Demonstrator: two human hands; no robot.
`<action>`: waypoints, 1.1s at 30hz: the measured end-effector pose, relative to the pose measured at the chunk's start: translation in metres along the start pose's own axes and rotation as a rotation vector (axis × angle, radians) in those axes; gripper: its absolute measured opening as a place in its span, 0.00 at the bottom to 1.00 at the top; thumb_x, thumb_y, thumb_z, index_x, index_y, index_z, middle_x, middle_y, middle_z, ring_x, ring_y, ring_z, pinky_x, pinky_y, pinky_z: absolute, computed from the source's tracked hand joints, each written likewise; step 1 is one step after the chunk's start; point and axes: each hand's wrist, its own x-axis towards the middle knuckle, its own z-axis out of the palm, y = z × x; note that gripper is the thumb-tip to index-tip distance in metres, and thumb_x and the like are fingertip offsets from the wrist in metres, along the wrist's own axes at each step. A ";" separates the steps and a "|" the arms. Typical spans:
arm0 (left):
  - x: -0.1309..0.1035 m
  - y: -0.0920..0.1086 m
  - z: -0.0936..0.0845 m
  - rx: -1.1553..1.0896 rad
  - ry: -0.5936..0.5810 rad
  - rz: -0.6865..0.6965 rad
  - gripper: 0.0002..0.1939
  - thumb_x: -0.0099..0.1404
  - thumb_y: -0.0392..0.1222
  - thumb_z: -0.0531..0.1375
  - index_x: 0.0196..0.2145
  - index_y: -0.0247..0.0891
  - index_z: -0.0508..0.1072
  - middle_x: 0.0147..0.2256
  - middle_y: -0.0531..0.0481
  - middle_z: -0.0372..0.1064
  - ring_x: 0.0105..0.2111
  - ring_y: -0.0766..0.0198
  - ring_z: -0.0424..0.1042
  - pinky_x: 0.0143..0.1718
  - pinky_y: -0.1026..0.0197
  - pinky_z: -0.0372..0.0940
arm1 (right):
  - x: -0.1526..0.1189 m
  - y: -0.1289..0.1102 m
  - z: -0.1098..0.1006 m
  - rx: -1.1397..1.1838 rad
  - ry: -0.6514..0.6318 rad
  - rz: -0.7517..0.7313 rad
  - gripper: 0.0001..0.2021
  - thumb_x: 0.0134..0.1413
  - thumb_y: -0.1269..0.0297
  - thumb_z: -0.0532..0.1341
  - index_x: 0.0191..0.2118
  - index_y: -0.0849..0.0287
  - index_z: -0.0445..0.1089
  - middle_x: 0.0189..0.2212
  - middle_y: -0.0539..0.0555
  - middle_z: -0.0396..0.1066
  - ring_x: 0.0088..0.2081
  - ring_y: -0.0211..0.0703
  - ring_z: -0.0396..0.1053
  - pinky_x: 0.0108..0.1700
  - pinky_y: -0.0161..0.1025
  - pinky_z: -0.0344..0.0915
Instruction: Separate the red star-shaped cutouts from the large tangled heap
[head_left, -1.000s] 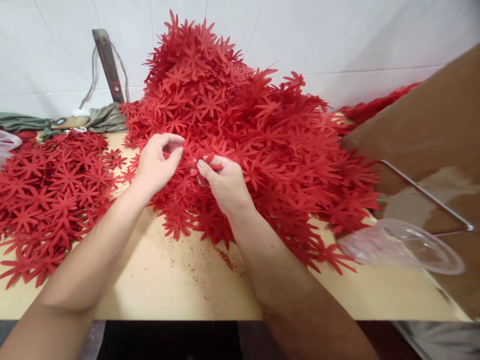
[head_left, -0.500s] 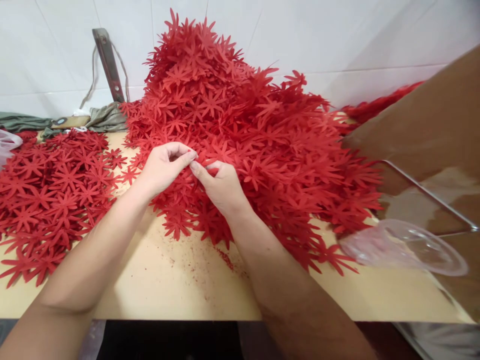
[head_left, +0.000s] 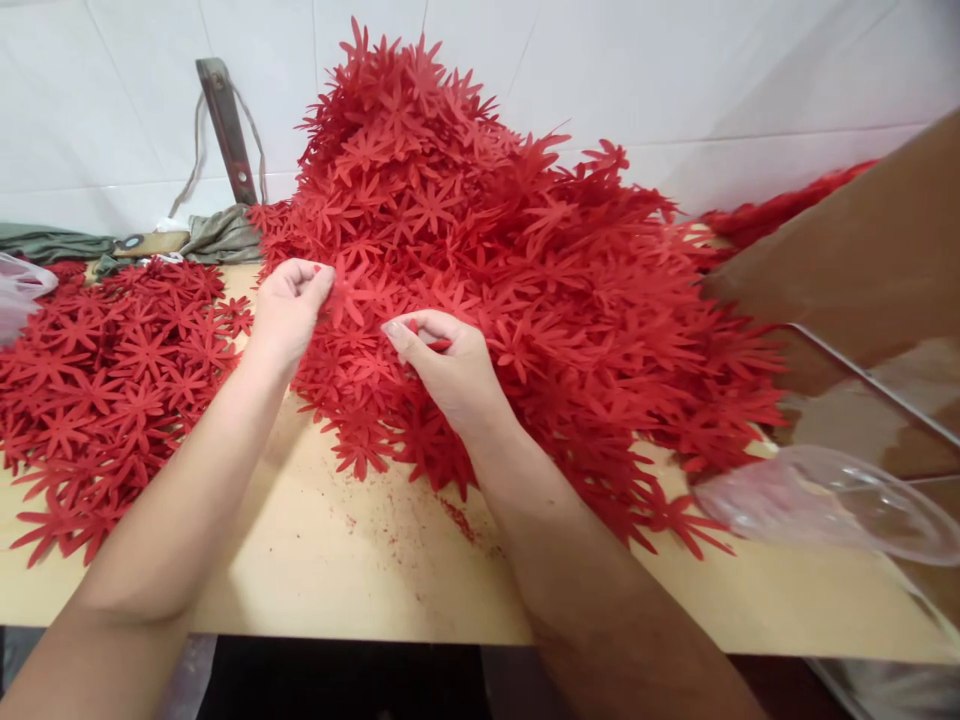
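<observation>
A big heap of red flower-shaped cutouts (head_left: 525,270), with long narrow petals, rises in the middle of the table. My left hand (head_left: 291,305) is at the heap's left side, thumb and forefinger pinched on one red flower-shaped cutout (head_left: 350,294). To its right, my right hand (head_left: 448,365) is above the front of the heap with thumb and forefinger pressed together. Red shows between its fingers, but whether that is a held piece or the heap behind is unclear. The two hands are apart.
A lower, flatter spread of red cutouts (head_left: 127,390) lies at the left. Red crumbs (head_left: 457,518) dot the pale table (head_left: 315,580). A brown cardboard box (head_left: 862,270) and a clear plastic bag (head_left: 795,500) are at the right. A metal bar (head_left: 227,135) leans by the tiled wall.
My hands, touching at the fingertips before, have separated. The left one has moved left and slightly up with a red cutout; the right has stayed nearly in place. The view has shifted slightly.
</observation>
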 end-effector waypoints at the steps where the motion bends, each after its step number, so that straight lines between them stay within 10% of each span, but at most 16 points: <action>1: -0.002 0.000 0.002 0.008 -0.033 -0.009 0.12 0.58 0.41 0.64 0.25 0.37 0.63 0.20 0.58 0.60 0.20 0.74 0.57 0.25 0.68 0.57 | 0.000 -0.001 0.000 0.017 0.019 0.008 0.12 0.41 0.56 0.67 0.25 0.60 0.70 0.17 0.44 0.59 0.21 0.28 0.53 0.24 0.31 0.54; 26: -0.025 0.001 0.025 -0.014 -0.360 -0.064 0.14 0.51 0.45 0.69 0.27 0.34 0.71 0.24 0.56 0.66 0.25 0.73 0.62 0.32 0.67 0.59 | 0.002 0.007 0.000 -0.120 0.115 -0.088 0.22 0.51 0.55 0.60 0.16 0.57 0.50 0.14 0.43 0.49 0.20 0.30 0.48 0.25 0.34 0.50; 33: -0.003 -0.019 0.008 0.213 -0.105 0.012 0.04 0.55 0.35 0.63 0.31 0.35 0.72 0.27 0.54 0.66 0.28 0.70 0.62 0.36 0.65 0.60 | 0.004 0.012 0.002 0.183 -0.104 0.091 0.19 0.41 0.48 0.65 0.32 0.56 0.63 0.23 0.44 0.60 0.25 0.30 0.58 0.30 0.32 0.59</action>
